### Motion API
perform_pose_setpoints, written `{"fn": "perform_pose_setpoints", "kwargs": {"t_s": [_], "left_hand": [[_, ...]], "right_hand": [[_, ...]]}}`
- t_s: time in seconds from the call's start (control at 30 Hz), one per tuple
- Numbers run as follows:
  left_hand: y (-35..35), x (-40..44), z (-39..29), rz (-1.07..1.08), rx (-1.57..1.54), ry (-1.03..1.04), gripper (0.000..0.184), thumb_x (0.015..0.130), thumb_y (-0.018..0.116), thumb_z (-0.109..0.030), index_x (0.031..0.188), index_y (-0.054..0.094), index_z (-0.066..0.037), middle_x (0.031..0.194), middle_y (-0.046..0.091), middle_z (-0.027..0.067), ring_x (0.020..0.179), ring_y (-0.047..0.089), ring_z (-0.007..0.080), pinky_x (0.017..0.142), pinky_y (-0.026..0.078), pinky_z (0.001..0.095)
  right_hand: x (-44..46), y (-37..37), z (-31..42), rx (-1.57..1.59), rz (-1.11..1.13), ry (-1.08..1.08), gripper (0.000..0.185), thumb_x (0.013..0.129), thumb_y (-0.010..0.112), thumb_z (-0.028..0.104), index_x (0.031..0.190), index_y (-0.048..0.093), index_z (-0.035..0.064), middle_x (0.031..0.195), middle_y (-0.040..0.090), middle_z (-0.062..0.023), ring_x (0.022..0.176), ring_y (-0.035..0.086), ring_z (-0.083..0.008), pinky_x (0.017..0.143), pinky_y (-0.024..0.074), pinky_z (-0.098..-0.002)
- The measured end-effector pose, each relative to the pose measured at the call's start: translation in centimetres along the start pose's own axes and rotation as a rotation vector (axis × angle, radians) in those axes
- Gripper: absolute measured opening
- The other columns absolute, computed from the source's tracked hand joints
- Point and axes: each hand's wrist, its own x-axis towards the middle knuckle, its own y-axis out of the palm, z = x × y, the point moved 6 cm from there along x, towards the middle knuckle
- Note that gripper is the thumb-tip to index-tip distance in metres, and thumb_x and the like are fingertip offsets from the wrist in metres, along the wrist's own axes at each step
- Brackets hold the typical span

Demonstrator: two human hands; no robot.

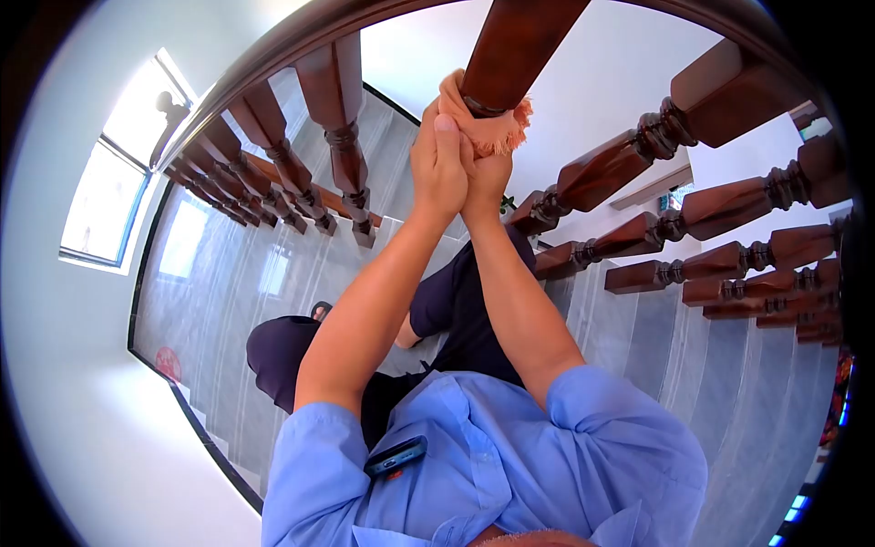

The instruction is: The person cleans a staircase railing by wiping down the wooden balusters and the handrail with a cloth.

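Observation:
An orange cloth (497, 130) with a frayed edge is wrapped around a dark brown wooden baluster (527, 46) at the top centre of the view. My left hand (439, 169) is closed on the cloth from the left, its thumb pointing up. Pressed against it, my right hand (488, 178) is also closed around the cloth at the lower side of the baluster. The fingers of my right hand are mostly hidden behind the cloth and the left hand. Part of the baluster below the cloth is covered by both hands.
A curved wooden handrail (264, 64) runs across the top. More balusters stand on the left (333, 109) and right (629, 164). Grey stone stairs (638, 342) descend at the right. A window (114, 173) is in the left wall, and a phone (396, 456) sits at the shirt's chest.

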Motion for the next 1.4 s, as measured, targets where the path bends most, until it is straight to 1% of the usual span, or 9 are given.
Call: {"fn": "perform_pose_setpoints", "kwargs": {"t_s": [0.37,0.63,0.7,0.87,1.0,1.17,1.23,1.27,1.4], "left_hand": [[-3.5,-6.5,8.5,0.033,-0.055,-0.177,0.050,0.111,0.029,-0.030,0.145,0.044,0.004,0.140,0.055,0.0157,0.130,0.052,0.0242,0.113,0.037,0.0361],[-5.4,-8.0,10.6,0.227,-0.038,-0.329,0.053,0.110,0.033,-0.032,0.150,0.040,0.002,0.144,0.053,0.0154,0.129,0.053,0.0232,0.112,0.038,0.0344],[-4.7,-8.7,10.9,0.154,-0.336,-0.435,0.056,0.111,0.035,-0.036,0.153,0.038,0.002,0.145,0.052,0.0150,0.130,0.052,0.0237,0.112,0.038,0.0349],[-4.5,-8.9,8.9,-0.017,-0.200,-0.276,0.057,0.111,0.037,-0.039,0.153,0.039,-0.001,0.144,0.053,0.0150,0.130,0.052,0.0251,0.110,0.040,0.0368],[-4.6,-8.6,10.4,0.000,0.028,-0.196,0.051,0.111,0.039,-0.037,0.146,0.046,-0.002,0.138,0.057,0.0175,0.126,0.056,0.0273,0.102,0.047,0.0404],[-4.2,-10.5,7.8,-0.246,0.309,-0.350,0.032,0.106,0.045,-0.023,0.119,0.059,0.003,0.107,0.064,0.0199,0.097,0.063,0.0341,0.088,0.047,0.0438],[-3.7,-10.9,5.6,-0.344,0.342,-0.272,0.022,0.106,0.047,-0.016,0.114,0.058,0.002,0.100,0.064,0.0127,0.093,0.062,0.0225,0.088,0.048,0.0352],[-2.9,-11.1,4.1,-0.349,0.301,-0.199,0.024,0.105,0.049,-0.016,0.114,0.059,0.004,0.114,0.061,0.0202,0.104,0.061,0.0346,0.093,0.047,0.0413],[1.8,-11.2,0.1,-0.092,0.178,-0.035,0.027,0.106,0.049,-0.018,0.116,0.060,0.004,0.118,0.061,0.0206,0.108,0.060,0.0327,0.097,0.046,0.0398]], "right_hand": [[-8.2,0.2,-7.6,0.023,0.200,0.341,0.040,0.097,0.068,0.020,0.131,0.059,0.0015,0.128,0.063,-0.0133,0.117,0.062,-0.0266,0.099,0.0482,-0.0385],[-7.2,1.3,-7.7,-0.435,0.205,0.126,0.038,0.091,0.071,0.013,0.127,0.064,0.0054,0.123,0.067,-0.0064,0.112,0.064,-0.0207,0.094,0.0512,-0.0346],[-7.0,1.2,-8.2,0.229,0.087,0.441,0.039,0.089,0.075,0.012,0.126,0.066,0.0075,0.124,0.067,-0.0034,0.109,0.065,-0.0171,0.093,0.0517,-0.0326],[-7.0,1.6,-4.5,0.372,0.154,0.564,0.038,0.094,0.069,0.010,0.132,0.065,0.0086,0.125,0.067,-0.0016,0.108,0.065,-0.0134,0.093,0.0518,-0.0315],[-7.6,1.1,-5.2,0.106,0.074,0.285,0.034,0.092,0.068,0.012,0.125,0.067,0.0049,0.118,0.071,-0.0062,0.105,0.068,-0.0194,0.090,0.0533,-0.0331],[-10.0,-3.3,-4.1,-0.198,0.048,0.395,0.032,0.090,0.068,0.010,0.120,0.065,-0.0012,0.112,0.071,-0.0172,0.107,0.070,-0.0259,0.093,0.0519,-0.0359],[-10.6,-4.6,-1.2,-0.202,0.053,0.285,0.028,0.090,0.069,0.007,0.116,0.065,-0.0025,0.111,0.072,-0.0152,0.106,0.070,-0.0250,0.092,0.0520,-0.0352],[-11.0,-5.3,-0.3,-0.007,0.024,0.320,0.029,0.090,0.070,0.005,0.117,0.064,-0.0030,0.115,0.070,-0.0130,0.108,0.067,-0.0227,0.095,0.0504,-0.0344],[-11.0,-10.4,4.7,-0.050,-0.069,0.107,0.033,0.091,0.071,0.006,0.120,0.061,-0.0025,0.118,0.065,-0.0110,0.113,0.062,-0.0194,0.100,0.0477,-0.0335]]}}
